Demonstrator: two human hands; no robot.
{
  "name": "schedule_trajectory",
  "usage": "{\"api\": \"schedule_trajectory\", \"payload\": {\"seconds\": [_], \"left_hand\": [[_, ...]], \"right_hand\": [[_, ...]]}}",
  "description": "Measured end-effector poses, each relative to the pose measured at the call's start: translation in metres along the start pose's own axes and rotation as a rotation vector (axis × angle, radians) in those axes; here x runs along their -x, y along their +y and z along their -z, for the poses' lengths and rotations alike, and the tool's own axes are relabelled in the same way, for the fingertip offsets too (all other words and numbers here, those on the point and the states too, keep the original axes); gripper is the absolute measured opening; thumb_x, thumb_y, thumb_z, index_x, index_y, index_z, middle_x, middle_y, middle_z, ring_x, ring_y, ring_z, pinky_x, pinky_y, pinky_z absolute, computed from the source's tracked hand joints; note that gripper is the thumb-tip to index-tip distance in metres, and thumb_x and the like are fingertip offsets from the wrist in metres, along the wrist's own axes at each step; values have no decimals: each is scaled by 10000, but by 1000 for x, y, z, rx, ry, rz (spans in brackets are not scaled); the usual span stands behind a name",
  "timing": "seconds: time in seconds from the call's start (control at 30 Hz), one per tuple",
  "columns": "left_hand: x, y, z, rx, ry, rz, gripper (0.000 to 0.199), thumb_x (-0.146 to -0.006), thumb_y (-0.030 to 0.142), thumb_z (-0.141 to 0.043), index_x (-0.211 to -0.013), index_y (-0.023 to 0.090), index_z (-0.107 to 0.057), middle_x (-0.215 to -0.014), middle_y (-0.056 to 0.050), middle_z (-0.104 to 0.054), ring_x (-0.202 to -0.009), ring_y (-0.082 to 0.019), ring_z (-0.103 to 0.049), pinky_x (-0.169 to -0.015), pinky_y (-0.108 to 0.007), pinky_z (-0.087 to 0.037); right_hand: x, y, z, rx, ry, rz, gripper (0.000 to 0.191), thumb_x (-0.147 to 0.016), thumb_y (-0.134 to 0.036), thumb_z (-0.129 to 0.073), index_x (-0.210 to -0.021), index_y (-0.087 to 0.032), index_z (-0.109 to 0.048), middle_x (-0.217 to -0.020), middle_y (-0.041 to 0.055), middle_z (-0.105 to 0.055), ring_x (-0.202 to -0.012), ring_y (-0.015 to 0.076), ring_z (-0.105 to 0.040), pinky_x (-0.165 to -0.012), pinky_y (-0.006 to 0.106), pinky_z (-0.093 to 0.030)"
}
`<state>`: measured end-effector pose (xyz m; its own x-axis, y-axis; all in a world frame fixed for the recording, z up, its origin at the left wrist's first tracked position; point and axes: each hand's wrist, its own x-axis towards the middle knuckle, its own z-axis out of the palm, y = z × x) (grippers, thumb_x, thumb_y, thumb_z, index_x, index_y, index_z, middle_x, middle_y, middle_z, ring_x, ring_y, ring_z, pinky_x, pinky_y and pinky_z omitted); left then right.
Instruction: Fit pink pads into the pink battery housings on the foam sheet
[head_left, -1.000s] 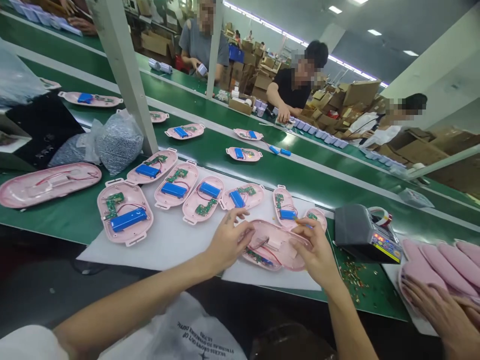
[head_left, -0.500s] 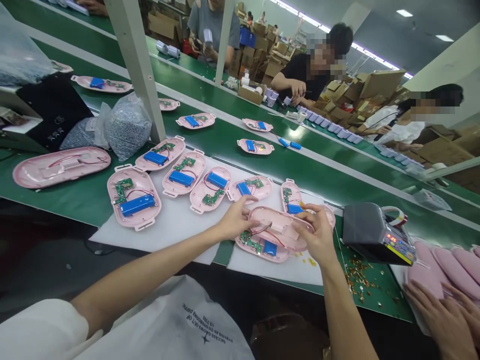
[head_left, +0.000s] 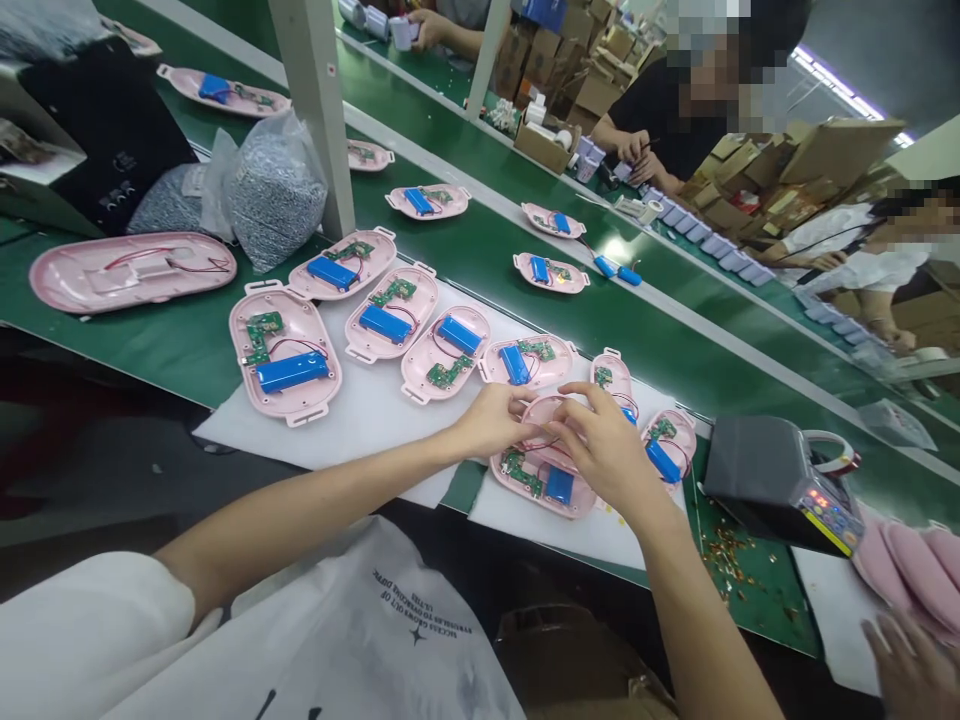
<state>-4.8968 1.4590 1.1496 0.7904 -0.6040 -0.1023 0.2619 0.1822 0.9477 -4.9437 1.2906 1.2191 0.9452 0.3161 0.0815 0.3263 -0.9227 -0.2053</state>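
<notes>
Well, at the far left a pink plastic cover (head_left: 131, 272) lay on the green conveyor belt (head_left: 450, 240), and just beside it, on a white sheet (head_left: 360, 430), sat open pink shells, each holding a blue battery pack (head_left: 292, 371) and a green circuit board (head_left: 264, 335) joined by thin wires. The left hand (head_left: 487, 420) came in from that side, closed narrowly on the rim of a pale pink shell half (head_left: 544, 412), while the right hand (head_left: 607, 445) curled over the same piece, which they held just above a wired open shell (head_left: 541, 490). Further right sat a dark tape dispenser (head_left: 780, 485), then a row of pink covers (head_left: 911, 570) beside another person's hand (head_left: 911, 665)
</notes>
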Motion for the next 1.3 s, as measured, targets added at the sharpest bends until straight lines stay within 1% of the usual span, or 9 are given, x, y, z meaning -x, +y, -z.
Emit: {"api": "schedule_trajectory", "payload": {"seconds": [0.17,0.47,0.63,0.77,0.87,1.0,1.1,1.23,1.3], "left_hand": [[-3,-7,1,-16,42,-24,276,-678,21,-678,-945,83,-717,-823,-67,-731,-751,-173,-696,-578,-182,-526],[4,-6,5,-171,71,88,314,-708,94,-698,-1021,96,-670,-774,-54,-708,-611,-162,-645,-481,-197,-461],[4,-2,7,-282,-29,-138,288,-811,228,-671,-1083,136,-675,-967,-55,-720,-910,-225,-663,-770,-284,-521],[10,1,12,-387,-95,-209,233,-882,323,-602,-985,124,-666,-869,-48,-704,-827,-224,-657,-765,-301,-514],[20,10,21,-593,-323,-312,214,-916,193,-457,-1038,157,-630,-983,-68,-713,-930,-223,-670,-899,-346,-512],[23,39,37,-994,-768,-508,547,-760,68,-534,-1298,170,-534,-1483,-156,-461,-1450,-321,-315,-1217,-545,-197],[-6,71,43,-1162,-802,-538,568,-724,148,-636,-1287,159,-560,-1498,-187,-426,-1433,-362,-331,-1192,-550,-262],[-112,110,31,-1393,-443,-390,376,-818,138,-548,-1170,225,-643,-1326,-48,-608,-1255,-216,-535,-1114,-308,-383],[-181,120,22,-1492,-268,-302,347,-865,166,-511,-1188,177,-640,-1299,-100,-622,-1244,-263,-540,-1101,-360,-387]], "right_hand": [[-2,0,-14,144,111,31,179,-921,-275,-534,-762,-207,-582,-1074,102,-626,-943,245,-581,-786,381,-483],[-11,14,3,-150,12,-521,314,-677,-366,-725,-672,-215,-450,-626,-26,-604,-567,154,-551,-565,265,-348],[-12,11,4,-366,107,-452,266,-687,-365,-674,-727,-217,-457,-676,-18,-626,-641,164,-606,-630,283,-440],[7,-1,5,-340,159,-293,186,-772,-347,-658,-819,-212,-537,-730,11,-656,-657,165,-620,-634,284,-471],[40,-19,1,-177,126,-82,232,-883,-286,-560,-1097,-213,-612,-879,72,-684,-789,204,-650,-713,324,-512],[71,-34,-24,35,-114,-158,831,-721,-348,-752,-1457,-163,-414,-1368,193,-520,-1261,364,-502,-1024,522,-453],[69,-24,-38,27,-271,-228,978,-708,-409,-752,-1536,-155,-298,-1536,205,-339,-1425,394,-309,-1158,586,-290],[55,-7,-39,-37,-286,-182,816,-800,-398,-638,-1523,-174,-333,-1574,177,-292,-1471,385,-217,-1189,593,-221],[52,-5,-43,-71,-288,-128,825,-743,-423,-697,-1468,-161,-404,-1520,185,-374,-1421,385,-316,-1191,572,-240]]}}
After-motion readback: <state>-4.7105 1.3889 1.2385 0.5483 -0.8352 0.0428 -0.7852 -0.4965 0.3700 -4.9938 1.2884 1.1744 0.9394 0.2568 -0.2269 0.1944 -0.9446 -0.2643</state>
